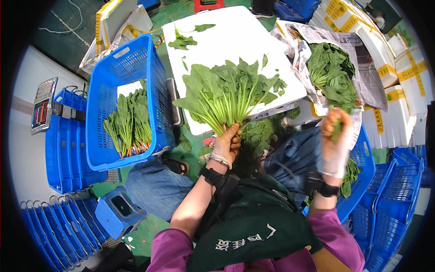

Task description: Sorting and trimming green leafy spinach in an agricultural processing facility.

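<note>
Dark green apron (253,217) is nearest the cam, purple sleeves (333,231) either side. L hand (228,143) is closed tight round the stem ends of a spinach bunch (231,88), leaves fanned out over the near edge of the white board (222,34). R hand (335,131) is motion-blurred, out to the R by the spinach heap (331,68) on newspaper (369,77); fingers look curled on a small sprig (339,102), but can't tell exactly how many stems. Progress approx. partway, I'd judge: several neat bunches (131,118) stand in the L blue basket (94,109), stem ends toward the near side, so those look done. Bunch in L hand is full-looking but untied as far as I can see, so prob. not finished. Left to do, prob.: the heap, which looks sizeable, plus maybe the greens (350,177) in the R blue basket (368,156) beside the R leg; can't tell if those are stock or rejects. Few loose leaves (182,41) lie at the board's far L corner, w/ scraps nr the bunch, status unclear. Digital scale (43,109) is off to the far L, nothing seen being weighed atm.
</note>
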`<move>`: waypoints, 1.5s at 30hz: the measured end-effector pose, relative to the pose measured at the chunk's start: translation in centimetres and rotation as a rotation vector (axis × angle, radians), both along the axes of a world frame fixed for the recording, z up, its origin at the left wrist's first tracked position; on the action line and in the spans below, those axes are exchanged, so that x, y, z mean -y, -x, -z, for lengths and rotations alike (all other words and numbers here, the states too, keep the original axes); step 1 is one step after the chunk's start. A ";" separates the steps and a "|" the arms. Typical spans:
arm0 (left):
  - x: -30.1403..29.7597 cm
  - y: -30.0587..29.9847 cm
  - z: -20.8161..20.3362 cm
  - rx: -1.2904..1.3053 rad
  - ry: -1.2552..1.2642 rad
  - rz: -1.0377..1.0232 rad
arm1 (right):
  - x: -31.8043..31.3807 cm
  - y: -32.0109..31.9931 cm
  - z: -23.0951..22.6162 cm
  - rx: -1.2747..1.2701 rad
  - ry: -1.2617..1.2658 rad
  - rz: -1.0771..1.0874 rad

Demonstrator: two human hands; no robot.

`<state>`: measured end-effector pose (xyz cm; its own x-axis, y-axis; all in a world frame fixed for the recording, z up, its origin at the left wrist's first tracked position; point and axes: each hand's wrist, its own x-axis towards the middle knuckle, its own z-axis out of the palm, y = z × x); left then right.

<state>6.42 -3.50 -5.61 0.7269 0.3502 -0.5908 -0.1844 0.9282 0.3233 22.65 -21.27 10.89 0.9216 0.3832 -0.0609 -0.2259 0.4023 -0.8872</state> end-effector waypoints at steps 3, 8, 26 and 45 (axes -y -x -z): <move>-0.3 0.6 0.6 -0.024 -0.098 0.026 | 10.4 -5.4 -1.4 0.142 0.410 0.080; -0.5 1.8 0.5 -0.060 -0.190 0.091 | 29.3 -9.0 2.3 0.299 1.822 0.128; 0.3 1.9 0.8 0.022 -0.247 -0.222 | -16.8 6.6 11.2 1.116 1.019 -0.399; -0.8 2.5 2.4 0.096 -0.165 -0.224 | -8.4 10.5 11.4 0.213 0.244 -0.249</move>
<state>3.92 -2.71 -8.03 0.6707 0.5938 -0.4444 -0.4156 0.7972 0.4379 12.11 -12.85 -0.50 0.8045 0.5940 0.0041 -0.0910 0.1301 -0.9873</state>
